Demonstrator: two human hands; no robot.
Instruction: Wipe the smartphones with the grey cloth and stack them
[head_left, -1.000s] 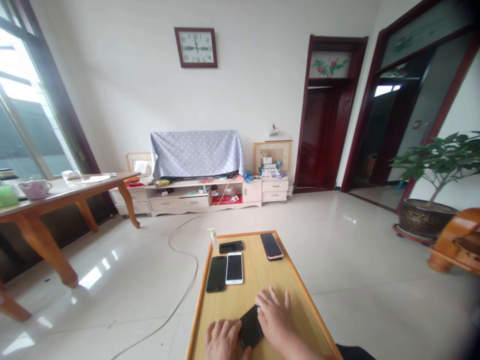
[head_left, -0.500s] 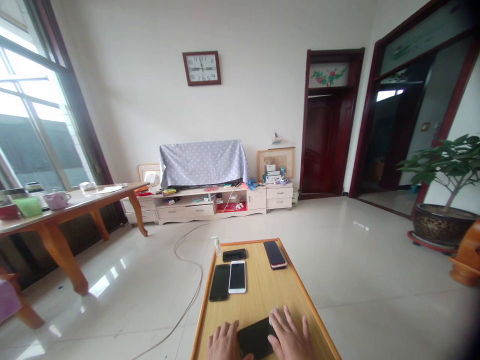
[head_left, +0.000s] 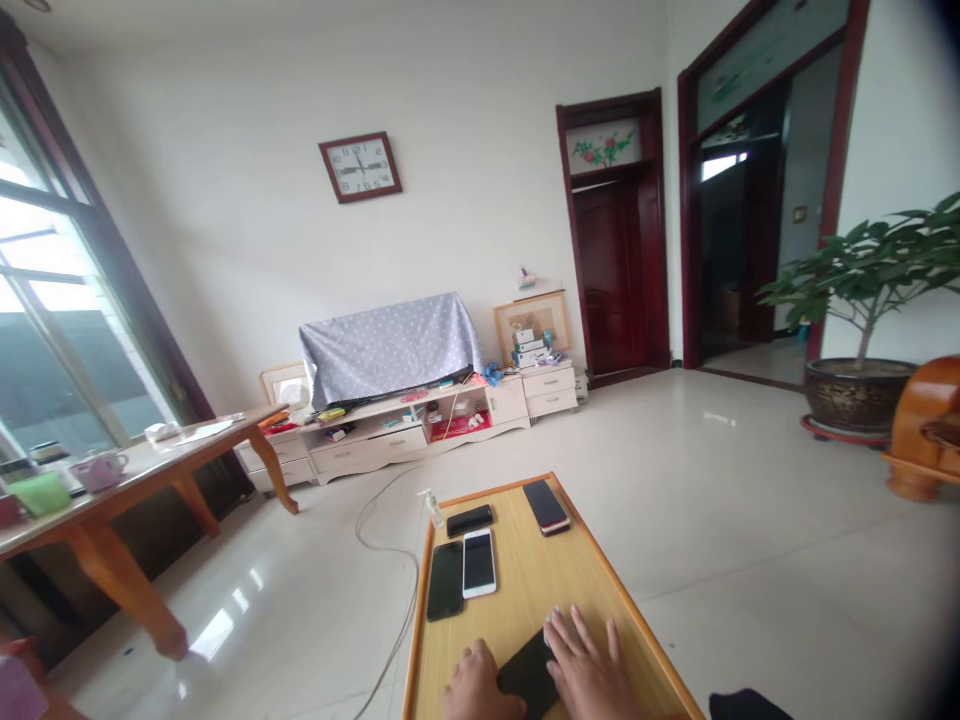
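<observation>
Head view, and both hands are down at the near end of the low wooden table [head_left: 525, 590]. The left hand [head_left: 476, 688] sits curled against the left edge of a dark phone [head_left: 529, 672]; whether the fingers actually grip it, I cannot tell. The right hand [head_left: 589, 668] lies flat with fingers spread, pressing on the phone's right side, not clenched. That dark phone lies flat on the tabletop, between the two hands, at the end nearest the person.

Further along the table, a black phone [head_left: 445, 594] and a white phone [head_left: 478, 563] lie side by side, just about touching. Beyond them sits a small black phone [head_left: 469, 520] turned crosswise, and over at the far right corner a red-edged phone [head_left: 546, 506]. A little pump bottle [head_left: 430, 508] stands at the far left corner. A cable [head_left: 390, 560] trails over the shiny floor to the left of the table.
</observation>
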